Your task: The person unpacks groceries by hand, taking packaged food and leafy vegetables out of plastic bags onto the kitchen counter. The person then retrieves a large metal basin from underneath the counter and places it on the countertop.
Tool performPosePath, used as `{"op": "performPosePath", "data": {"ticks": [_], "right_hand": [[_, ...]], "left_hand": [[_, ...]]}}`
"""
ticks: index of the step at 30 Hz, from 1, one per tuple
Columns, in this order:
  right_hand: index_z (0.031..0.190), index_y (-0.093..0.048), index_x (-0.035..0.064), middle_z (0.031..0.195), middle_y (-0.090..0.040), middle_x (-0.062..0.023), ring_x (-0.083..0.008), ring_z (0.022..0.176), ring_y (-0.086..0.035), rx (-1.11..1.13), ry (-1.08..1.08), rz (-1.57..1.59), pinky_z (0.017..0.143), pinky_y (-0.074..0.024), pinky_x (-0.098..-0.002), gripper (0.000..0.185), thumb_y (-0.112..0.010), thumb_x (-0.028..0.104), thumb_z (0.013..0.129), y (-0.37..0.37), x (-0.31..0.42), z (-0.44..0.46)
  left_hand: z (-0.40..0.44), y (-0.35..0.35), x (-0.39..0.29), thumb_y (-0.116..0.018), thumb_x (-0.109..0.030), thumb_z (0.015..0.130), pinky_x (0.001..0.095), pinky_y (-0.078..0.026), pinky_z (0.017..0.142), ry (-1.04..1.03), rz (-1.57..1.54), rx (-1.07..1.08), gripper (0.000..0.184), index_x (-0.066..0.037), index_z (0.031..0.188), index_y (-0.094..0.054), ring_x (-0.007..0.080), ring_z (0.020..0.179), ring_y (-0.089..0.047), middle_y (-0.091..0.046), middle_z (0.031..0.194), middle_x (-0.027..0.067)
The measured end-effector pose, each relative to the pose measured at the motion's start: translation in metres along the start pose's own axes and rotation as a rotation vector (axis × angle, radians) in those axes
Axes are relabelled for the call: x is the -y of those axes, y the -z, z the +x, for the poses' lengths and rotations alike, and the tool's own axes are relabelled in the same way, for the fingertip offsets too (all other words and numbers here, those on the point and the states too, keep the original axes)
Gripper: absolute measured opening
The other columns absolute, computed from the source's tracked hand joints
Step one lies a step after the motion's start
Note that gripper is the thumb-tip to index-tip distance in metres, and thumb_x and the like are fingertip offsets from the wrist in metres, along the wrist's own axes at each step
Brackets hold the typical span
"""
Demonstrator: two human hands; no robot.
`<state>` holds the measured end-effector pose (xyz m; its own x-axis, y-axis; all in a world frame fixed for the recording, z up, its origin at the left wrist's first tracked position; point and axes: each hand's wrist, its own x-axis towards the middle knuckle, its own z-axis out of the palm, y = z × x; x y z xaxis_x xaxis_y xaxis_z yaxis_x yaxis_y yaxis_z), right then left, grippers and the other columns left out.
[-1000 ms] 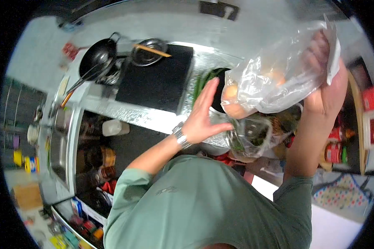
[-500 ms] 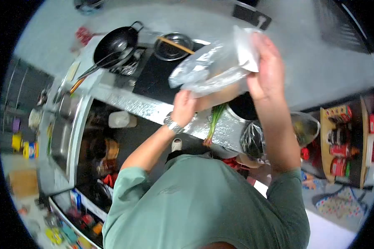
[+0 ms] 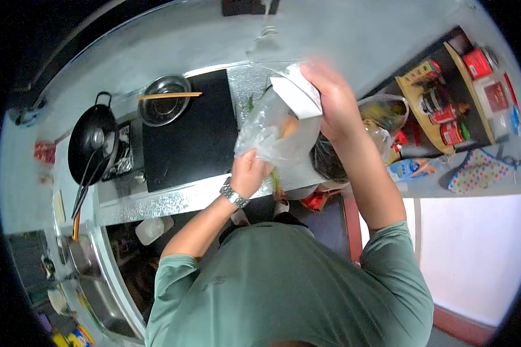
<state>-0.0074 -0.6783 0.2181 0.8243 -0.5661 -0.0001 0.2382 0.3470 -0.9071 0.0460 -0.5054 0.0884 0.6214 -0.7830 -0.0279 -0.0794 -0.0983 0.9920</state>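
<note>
My left hand (image 3: 250, 174), with a metal watch (image 3: 234, 193) on its wrist, pinches the lower left edge of a clear plastic bag (image 3: 263, 136). My right hand (image 3: 334, 98) is closed around the upper right part of the bag, against a white piece (image 3: 297, 93) that looks like paper or card. Something pale orange (image 3: 289, 126) shows through the plastic; I cannot make out its kind. Both hands hold the bag up over the counter. Beneath it, the root ends of the spring onions (image 3: 276, 184) stick out near the counter's front edge.
A black wok (image 3: 81, 144) with a ladle stands on the stove at left. Chopsticks (image 3: 176, 95) lie across a metal bowl (image 3: 162, 113) on a black cooktop (image 3: 197, 156). At right are a black plastic bag (image 3: 328, 162) and a shelf (image 3: 414, 95) of jars.
The view has swung to the right, so the wok and bowl sit differently. The bag has come lower, tilted more upright, and its white piece shows more clearly. Both hands keep their hold.
</note>
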Motion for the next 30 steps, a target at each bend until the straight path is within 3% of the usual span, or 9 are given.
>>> {"op": "performPosePath", "data": {"ticks": [6, 8, 11, 13, 20, 22, 24, 27, 30], "right_hand": [[0.098, -0.057, 0.0056, 0.089, -0.062, -0.0044, -0.0134, 0.076, -0.059, -0.182, -0.046, -0.018, 0.069, -0.0486, -0.0266, 0.015, -0.055, 0.019, 0.09, 0.036, 0.014, -0.045], [0.098, -0.056, 0.0054, 0.087, -0.061, -0.0037, -0.013, 0.075, -0.059, -0.177, -0.109, -0.048, 0.069, -0.0485, -0.0267, 0.016, -0.056, 0.019, 0.089, 0.043, 0.015, -0.056], [0.097, -0.057, 0.0047, 0.083, -0.06, -0.0027, -0.0119, 0.072, -0.057, -0.265, -0.137, -0.08, 0.067, -0.0474, -0.0258, 0.014, -0.056, 0.016, 0.089, 0.041, 0.006, -0.074], [0.097, -0.059, 0.0053, 0.081, -0.059, -0.0008, -0.0098, 0.071, -0.056, -0.399, -0.206, -0.059, 0.065, -0.0457, -0.0235, 0.012, -0.056, 0.013, 0.089, 0.026, 0.0, -0.087], [0.098, -0.059, 0.0042, 0.081, -0.06, -0.0002, -0.0092, 0.072, -0.057, -0.323, -0.362, -0.272, 0.066, -0.0453, -0.0224, 0.012, -0.056, 0.011, 0.089, 0.038, -0.019, -0.12], [0.098, -0.059, 0.0039, 0.081, -0.06, 0.0005, -0.0082, 0.073, -0.056, -0.383, -0.402, -0.254, 0.065, -0.044, -0.0214, 0.012, -0.055, 0.01, 0.089, 0.042, -0.018, -0.118], [0.097, -0.06, 0.0037, 0.082, -0.06, 0.0008, -0.0074, 0.073, -0.054, -0.401, -0.42, -0.232, 0.065, -0.0426, -0.0208, 0.011, -0.055, 0.01, 0.089, 0.049, -0.023, -0.114], [0.096, -0.06, 0.0036, 0.082, -0.06, 0.0009, -0.0072, 0.072, -0.053, -0.295, -0.408, -0.315, 0.064, -0.042, -0.0207, 0.011, -0.055, 0.01, 0.09, 0.074, -0.037, -0.105], [0.095, -0.061, 0.0036, 0.081, -0.059, 0.0013, -0.0064, 0.073, -0.052, -0.214, -0.408, -0.365, 0.065, -0.0415, -0.0202, 0.011, -0.055, 0.012, 0.091, 0.091, -0.045, -0.091]], "left_hand": [[0.01, -0.046, 0.013, -0.048, -0.008, 0.08, 0.0331, -0.049, 0.057, -0.283, -0.033, 0.192, 0.024, 0.002, 0.095, -0.063, 0.0247, 0.065, -0.064, -0.065, 0.077, 0.0134], [0.01, -0.063, 0.01, -0.042, -0.016, 0.093, 0.034, -0.045, 0.092, 0.374, -1.015, 0.463, 0.034, -0.002, 0.122, -0.051, 0.0209, 0.107, -0.057, -0.059, 0.117, 0.0112], [0.005, -0.085, 0.035, -0.064, -0.026, 0.078, 0.0407, -0.042, 0.093, -0.487, -0.069, 0.36, 0.04, -0.009, 0.114, -0.058, 0.0289, 0.108, -0.054, -0.059, 0.114, 0.0093], [-0.003, -0.091, 0.037, -0.065, -0.028, 0.078, 0.0424, -0.037, 0.099, -0.703, 0.195, 0.283, 0.044, -0.011, 0.116, -0.056, 0.0294, 0.114, -0.05, -0.058, 0.117, 0.0075], [-0.014, -0.138, 0.05, -0.064, -0.031, 0.078, 0.0464, -0.026, 0.108, -0.838, -0.154, 0.148, 0.042, -0.015, 0.116, -0.056, 0.0291, 0.118, -0.048, -0.054, 0.123, 0.0076], [-0.019, -0.156, 0.093, -0.051, -0.026, 0.093, 0.0398, -0.038, 0.103, 0.236, -1.165, 0.83, 0.048, -0.01, 0.136, -0.035, 0.0217, 0.12, -0.047, -0.046, 0.132, 0.0076], [-0.021, -0.144, 0.065, -0.058, -0.033, 0.089, 0.0391, -0.036, 0.104, -0.241, -0.946, 0.638, 0.058, -0.011, 0.137, -0.033, 0.0207, 0.122, -0.045, -0.046, 0.131, 0.0065], [-0.013, -0.166, 0.077, -0.053, -0.031, 0.087, 0.0427, -0.031, 0.105, -0.262, -0.517, 0.266, 0.034, -0.011, 0.115, -0.055, 0.0251, 0.117, -0.05, -0.058, 0.116, 0.0106], [-0.003, -0.17, 0.08, -0.056, -0.039, 0.089, 0.0393, -0.033, 0.107, 0.052, -1.557, 0.606, 0.06, -0.012, 0.138, -0.032, 0.0226, 0.125, -0.042, -0.046, 0.132, 0.0058]]}}
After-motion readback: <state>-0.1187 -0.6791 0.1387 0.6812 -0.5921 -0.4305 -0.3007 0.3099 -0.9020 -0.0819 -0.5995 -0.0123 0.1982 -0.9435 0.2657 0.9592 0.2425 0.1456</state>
